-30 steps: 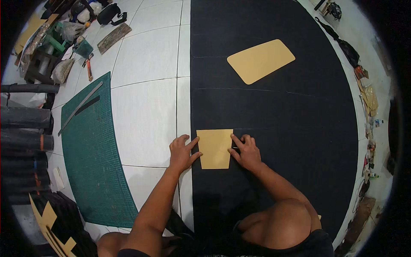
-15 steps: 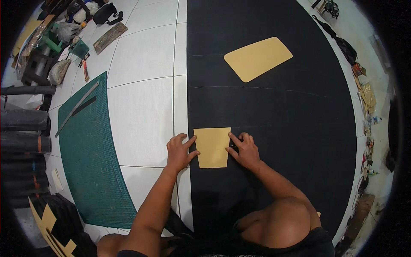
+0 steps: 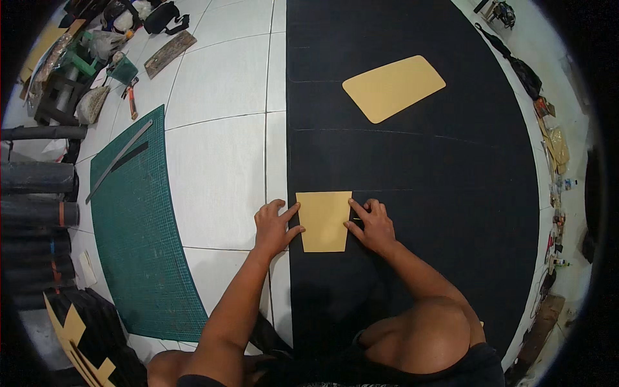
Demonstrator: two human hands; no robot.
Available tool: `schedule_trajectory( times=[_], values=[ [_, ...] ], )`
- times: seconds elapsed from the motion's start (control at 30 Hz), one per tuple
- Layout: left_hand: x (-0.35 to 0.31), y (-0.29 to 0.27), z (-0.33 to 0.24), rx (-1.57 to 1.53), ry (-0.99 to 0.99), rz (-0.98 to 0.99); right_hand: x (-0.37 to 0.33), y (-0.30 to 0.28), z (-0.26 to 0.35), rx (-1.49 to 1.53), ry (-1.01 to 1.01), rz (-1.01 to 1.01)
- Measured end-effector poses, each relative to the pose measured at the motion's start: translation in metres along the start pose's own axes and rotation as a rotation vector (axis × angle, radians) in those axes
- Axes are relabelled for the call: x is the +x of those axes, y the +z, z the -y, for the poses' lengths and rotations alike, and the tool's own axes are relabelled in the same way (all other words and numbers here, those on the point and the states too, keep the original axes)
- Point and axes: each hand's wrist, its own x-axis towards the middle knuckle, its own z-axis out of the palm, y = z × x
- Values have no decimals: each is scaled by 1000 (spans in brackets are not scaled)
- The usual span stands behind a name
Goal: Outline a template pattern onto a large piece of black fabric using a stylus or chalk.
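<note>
A small tan card template (image 3: 324, 222), wider at its far edge than its near one, lies flat on a large black sheet (image 3: 412, 161) by the sheet's left edge. My left hand (image 3: 274, 227) touches the card's left side with thumb and index finger spread apart. At the card's right side, my right hand (image 3: 375, 226) presses with thumb and index fingertip. A slim, light tip shows between those two fingers; the rest of it is hidden by the curled fingers. Farther off on the sheet lies a bigger tan card (image 3: 394, 89) with rounded corners. Faint pale lines cross the sheet.
On the white tiles (image 3: 219, 174) to the left lies a green cutting mat (image 3: 138, 238) bearing a metal ruler (image 3: 122, 155). Dark rolls (image 3: 39, 213) are stacked at the far left. A wooden board (image 3: 169, 55) and a hammer (image 3: 133, 103) lie beyond the mat.
The whole view has shifted slightly, so everything sits a little farther right. My hands and the small card keep their places on the black sheet.
</note>
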Motion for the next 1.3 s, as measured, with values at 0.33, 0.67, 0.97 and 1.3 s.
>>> schedule_trajectory(
  times=[0.33, 0.67, 0.97, 1.3],
  values=[
    [0, 1, 0, -12, 11, -17, 0, 0, 0, -14, 4, 6],
    [1, 0, 3, -51, 16, -14, 0, 2, 2, -38, -8, 1],
    [2, 0, 6, -69, 22, -1, 1, 4, 3, -66, -7, 6],
    [3, -3, 6, -68, -7, 38, 1, 2, 4, -77, -15, 15]
  ],
)
